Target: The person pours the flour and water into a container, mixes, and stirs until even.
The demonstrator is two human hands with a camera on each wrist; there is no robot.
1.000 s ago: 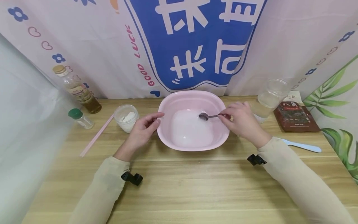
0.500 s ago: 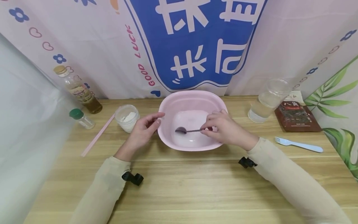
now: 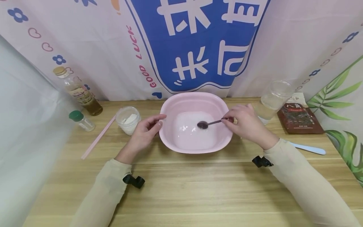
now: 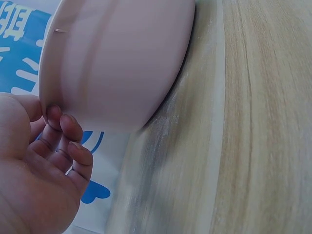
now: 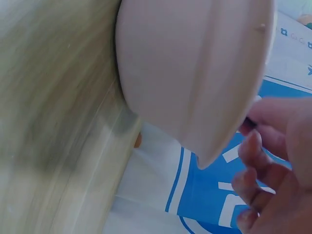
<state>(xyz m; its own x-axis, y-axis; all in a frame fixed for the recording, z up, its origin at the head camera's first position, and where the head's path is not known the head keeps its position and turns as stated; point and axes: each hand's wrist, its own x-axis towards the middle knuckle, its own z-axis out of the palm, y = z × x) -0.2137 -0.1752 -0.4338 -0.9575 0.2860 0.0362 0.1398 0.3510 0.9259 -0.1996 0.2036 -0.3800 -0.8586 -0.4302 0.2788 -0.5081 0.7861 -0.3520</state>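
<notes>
A pink plastic basin (image 3: 195, 149) stands on the table with whitish liquid in its bottom. My left hand (image 3: 144, 131) pinches its left rim between thumb and fingers; in the left wrist view the fingertips (image 4: 70, 127) curl under that rim. Above the right rim, my right hand (image 3: 246, 123) pinches the handle of a dark spoon (image 3: 203, 125), whose bowl is down at the liquid. From the right wrist view, the basin's outer wall (image 5: 170, 68) hides the spoon's bowl, and only a dark bit of handle shows between finger and thumb.
Left of the basin are an open jar of white powder (image 3: 129, 121), a pink stick (image 3: 97, 138), a green-capped shaker (image 3: 81, 120) and an oil bottle (image 3: 82, 94). On the right stand a clear container of liquid (image 3: 272, 101), a brown packet (image 3: 300, 118) and a blue fork (image 3: 309, 148).
The right hand has swept the spoon leftward and toward the front of the basin, then back to the right. Ripples glint on the liquid. The left hand stays at the rim.
</notes>
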